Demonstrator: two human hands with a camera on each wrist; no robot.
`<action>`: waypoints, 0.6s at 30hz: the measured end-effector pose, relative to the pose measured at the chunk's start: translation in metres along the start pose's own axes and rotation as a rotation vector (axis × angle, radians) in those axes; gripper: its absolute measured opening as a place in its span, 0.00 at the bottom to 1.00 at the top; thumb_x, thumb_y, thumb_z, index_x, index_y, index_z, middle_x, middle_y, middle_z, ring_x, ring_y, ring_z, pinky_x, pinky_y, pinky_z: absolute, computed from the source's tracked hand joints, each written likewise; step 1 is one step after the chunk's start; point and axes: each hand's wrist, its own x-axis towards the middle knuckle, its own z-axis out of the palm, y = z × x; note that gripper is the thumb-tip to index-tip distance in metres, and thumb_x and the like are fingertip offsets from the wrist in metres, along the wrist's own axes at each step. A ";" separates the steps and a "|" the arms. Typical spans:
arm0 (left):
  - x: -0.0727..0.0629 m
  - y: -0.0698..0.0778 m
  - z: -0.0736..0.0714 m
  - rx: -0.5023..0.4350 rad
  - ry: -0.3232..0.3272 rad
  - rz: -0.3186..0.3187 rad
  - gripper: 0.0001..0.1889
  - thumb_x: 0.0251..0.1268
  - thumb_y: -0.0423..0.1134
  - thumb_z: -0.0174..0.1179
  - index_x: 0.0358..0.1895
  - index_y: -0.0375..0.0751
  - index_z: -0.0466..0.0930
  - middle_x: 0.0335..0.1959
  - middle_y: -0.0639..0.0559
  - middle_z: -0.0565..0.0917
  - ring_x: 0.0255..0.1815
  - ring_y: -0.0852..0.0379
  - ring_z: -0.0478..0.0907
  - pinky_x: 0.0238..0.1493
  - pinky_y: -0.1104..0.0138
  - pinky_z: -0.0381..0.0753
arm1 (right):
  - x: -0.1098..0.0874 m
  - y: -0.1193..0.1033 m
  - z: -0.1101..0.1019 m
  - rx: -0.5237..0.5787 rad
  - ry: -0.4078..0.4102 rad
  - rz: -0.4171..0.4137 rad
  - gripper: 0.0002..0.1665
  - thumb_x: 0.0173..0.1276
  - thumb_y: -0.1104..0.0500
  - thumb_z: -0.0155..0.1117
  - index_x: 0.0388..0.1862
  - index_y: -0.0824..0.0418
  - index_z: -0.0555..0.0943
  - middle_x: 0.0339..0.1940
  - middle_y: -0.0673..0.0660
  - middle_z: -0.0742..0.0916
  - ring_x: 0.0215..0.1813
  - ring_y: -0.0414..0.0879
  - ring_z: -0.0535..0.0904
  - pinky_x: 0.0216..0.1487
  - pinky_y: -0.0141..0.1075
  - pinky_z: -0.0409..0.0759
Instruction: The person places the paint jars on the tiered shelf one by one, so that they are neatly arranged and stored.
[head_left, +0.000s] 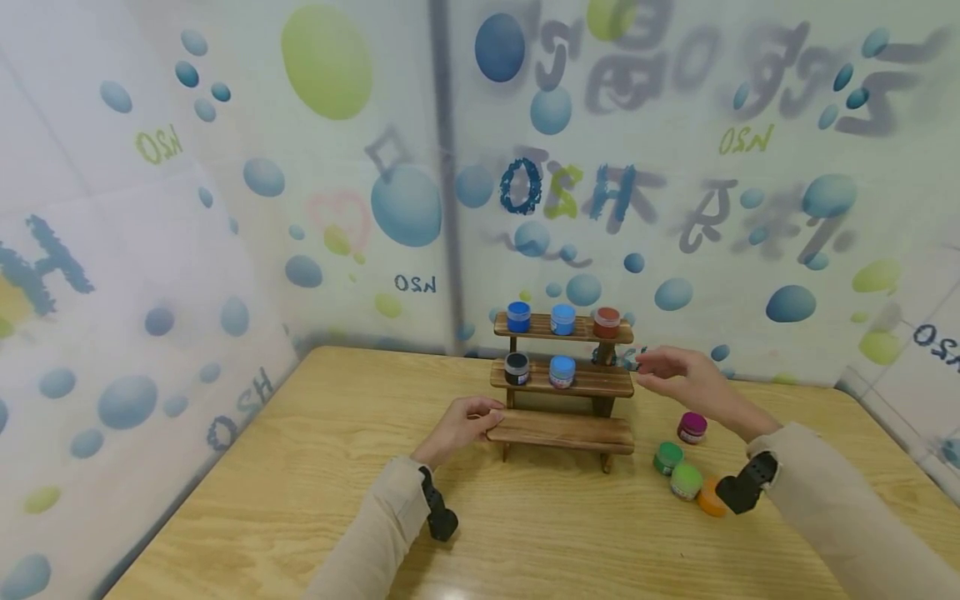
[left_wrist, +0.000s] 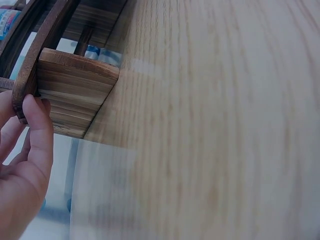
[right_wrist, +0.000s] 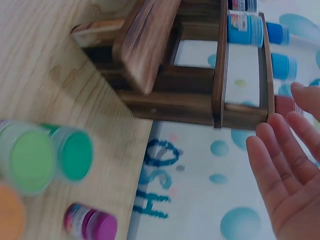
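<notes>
Brown wooden three-step shelf (head_left: 611, 381) has its lowest step (head_left: 566, 429) pinched by the left-hand grip (head_left: 461, 427) — the right-hand grip (head_left: 696, 385), loosely spread, holds nothing.

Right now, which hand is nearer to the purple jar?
Right. The right hand is right of the rack, close to the purple jar; the left hand holds the left end of the lowest shelf, farther away.

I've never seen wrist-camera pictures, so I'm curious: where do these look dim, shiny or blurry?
Head view: bright, with a small glare spot on the pale wooden tabletop at the bottom edge; left wrist view: dimmer, with a pale sheen on the tabletop's lower left; right wrist view: also dim, the light green round-lidded jar and orange round-lidded jar looking soft, perhaps being near the lens.
</notes>
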 end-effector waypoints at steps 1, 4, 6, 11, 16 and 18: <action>0.000 0.000 0.000 -0.002 -0.001 0.001 0.13 0.62 0.37 0.55 0.46 0.33 0.77 0.31 0.50 0.77 0.29 0.61 0.72 0.28 0.70 0.76 | -0.004 0.002 -0.002 0.006 0.000 0.013 0.20 0.63 0.57 0.58 0.51 0.68 0.74 0.42 0.63 0.81 0.39 0.41 0.77 0.36 0.33 0.77; 0.000 0.000 0.000 -0.004 -0.007 0.010 0.13 0.62 0.37 0.54 0.46 0.33 0.77 0.32 0.49 0.77 0.29 0.61 0.72 0.27 0.70 0.76 | -0.015 0.009 -0.008 0.034 -0.007 0.051 0.21 0.64 0.57 0.57 0.51 0.69 0.73 0.42 0.64 0.81 0.39 0.36 0.77 0.36 0.34 0.77; 0.000 -0.001 -0.001 0.003 -0.010 0.020 0.14 0.62 0.37 0.54 0.46 0.32 0.77 0.33 0.48 0.78 0.29 0.61 0.72 0.27 0.70 0.76 | -0.022 0.015 -0.010 0.034 -0.009 0.059 0.21 0.64 0.58 0.56 0.51 0.70 0.72 0.42 0.65 0.81 0.38 0.36 0.77 0.36 0.33 0.77; 0.000 -0.002 0.000 0.011 -0.007 0.024 0.14 0.62 0.37 0.54 0.47 0.32 0.77 0.34 0.48 0.78 0.29 0.61 0.72 0.27 0.70 0.76 | -0.041 0.031 -0.011 0.019 -0.021 0.119 0.23 0.65 0.55 0.56 0.53 0.69 0.72 0.43 0.65 0.81 0.38 0.36 0.77 0.36 0.32 0.77; -0.001 0.001 0.000 -0.010 -0.006 0.015 0.14 0.62 0.36 0.54 0.47 0.31 0.76 0.34 0.46 0.78 0.29 0.60 0.72 0.30 0.64 0.77 | -0.060 0.050 -0.007 0.054 -0.048 0.148 0.23 0.65 0.57 0.56 0.53 0.71 0.71 0.43 0.65 0.80 0.38 0.43 0.78 0.34 0.32 0.77; -0.003 0.005 0.000 -0.016 -0.010 0.015 0.13 0.62 0.35 0.54 0.47 0.30 0.76 0.34 0.46 0.78 0.29 0.60 0.72 0.30 0.63 0.77 | -0.067 0.058 -0.005 0.072 -0.064 0.164 0.23 0.64 0.57 0.56 0.53 0.72 0.71 0.44 0.66 0.80 0.38 0.42 0.78 0.33 0.32 0.78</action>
